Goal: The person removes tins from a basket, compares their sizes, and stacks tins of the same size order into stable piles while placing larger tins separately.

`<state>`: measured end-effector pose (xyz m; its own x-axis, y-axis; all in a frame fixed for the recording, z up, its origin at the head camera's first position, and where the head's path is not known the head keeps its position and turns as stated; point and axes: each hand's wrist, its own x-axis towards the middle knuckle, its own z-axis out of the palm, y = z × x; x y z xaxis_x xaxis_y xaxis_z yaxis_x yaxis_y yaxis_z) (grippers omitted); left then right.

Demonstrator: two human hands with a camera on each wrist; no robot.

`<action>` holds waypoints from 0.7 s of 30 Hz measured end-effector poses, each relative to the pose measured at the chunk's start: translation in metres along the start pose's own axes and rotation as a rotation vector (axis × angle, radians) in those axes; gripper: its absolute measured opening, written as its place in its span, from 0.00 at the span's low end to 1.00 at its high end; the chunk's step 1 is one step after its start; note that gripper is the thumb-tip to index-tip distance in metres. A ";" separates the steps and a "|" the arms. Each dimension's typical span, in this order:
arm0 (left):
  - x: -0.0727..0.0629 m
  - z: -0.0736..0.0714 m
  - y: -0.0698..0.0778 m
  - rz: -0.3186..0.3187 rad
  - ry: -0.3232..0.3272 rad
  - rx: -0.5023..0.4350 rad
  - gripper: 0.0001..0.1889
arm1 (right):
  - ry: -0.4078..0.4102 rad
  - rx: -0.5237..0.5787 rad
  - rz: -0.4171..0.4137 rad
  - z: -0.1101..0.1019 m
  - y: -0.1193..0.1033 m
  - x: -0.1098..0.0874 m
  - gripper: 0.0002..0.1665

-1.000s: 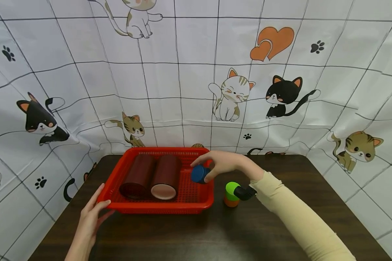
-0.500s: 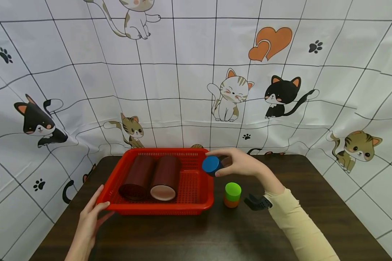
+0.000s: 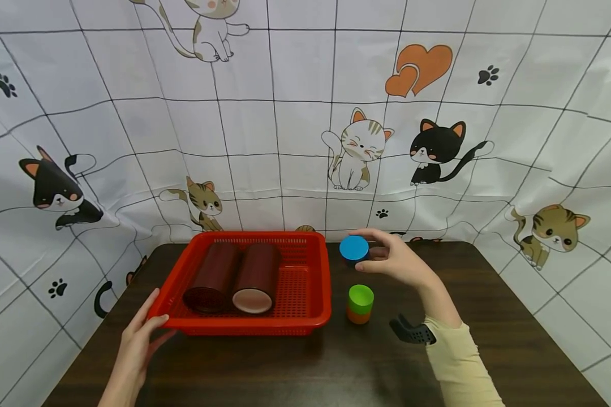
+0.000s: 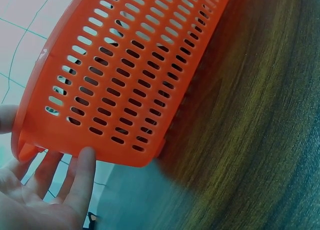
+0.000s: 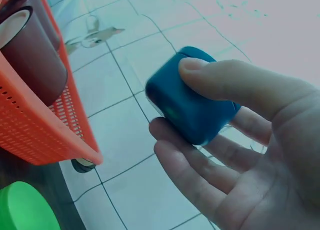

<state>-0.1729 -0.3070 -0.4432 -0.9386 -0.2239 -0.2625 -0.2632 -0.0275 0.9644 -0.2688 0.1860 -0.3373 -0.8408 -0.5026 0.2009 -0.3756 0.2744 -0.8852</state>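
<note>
In the head view my left hand grips the front left corner of a red plastic basket, thumb over the rim and fingers below it. The left wrist view shows this hand at the basket's slotted wall. Beyond the basket's right side, my right hand pinches a short blue cylinder between thumb and fingers, its lighter flat end facing up. Close below stands a green cylinder on top of an orange one. The right wrist view shows the blue cylinder above table height, the thumb pressed on its side.
Two dark brown cylinders lie side by side in the basket's left part; one shows a pale end. The dark wooden table meets a white sheet with cat prints at the back and sides. A black strap piece juts from my right wrist.
My right hand has moved right with the blue cylinder, from over the basket's right part to beyond its rim, tilting the flat end upward. My left hand has stayed on the basket corner.
</note>
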 end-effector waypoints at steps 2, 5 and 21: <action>0.000 -0.001 0.000 -0.001 -0.002 -0.002 0.34 | 0.040 0.015 0.004 0.000 0.002 -0.004 0.37; 0.001 0.000 -0.001 0.004 0.000 0.000 0.34 | 0.085 0.029 0.029 0.003 0.006 -0.010 0.37; -0.001 -0.001 -0.001 0.003 -0.005 -0.018 0.34 | 0.283 -0.129 0.152 0.018 0.023 -0.025 0.35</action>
<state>-0.1715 -0.3081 -0.4438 -0.9404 -0.2194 -0.2597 -0.2563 -0.0443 0.9656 -0.2493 0.1907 -0.3703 -0.9589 -0.2055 0.1957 -0.2691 0.4394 -0.8570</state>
